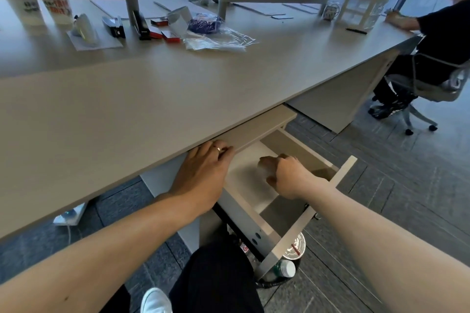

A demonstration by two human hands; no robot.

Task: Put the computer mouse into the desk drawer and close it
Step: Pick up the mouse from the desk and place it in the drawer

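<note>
The pale desk drawer (305, 222) is pulled out from under the long desk (152, 99), its light floor showing. My right hand (287, 175) reaches down into it, fingers curled over a small pale shape that seems to be the computer mouse (264, 171); most of it is hidden by my fingers. My left hand (203, 173), with a ring on it, lies flat against the desk's front edge by the drawer's left side and holds nothing.
A lidded cup (293, 246) and a plastic bottle (284, 268) sit on the floor below the drawer front. My dark-trousered knee (216, 274) is just left of them. Staplers (142, 26) and a plastic bag (216, 38) lie on the far desk. Another person (442, 33) sits at the right end.
</note>
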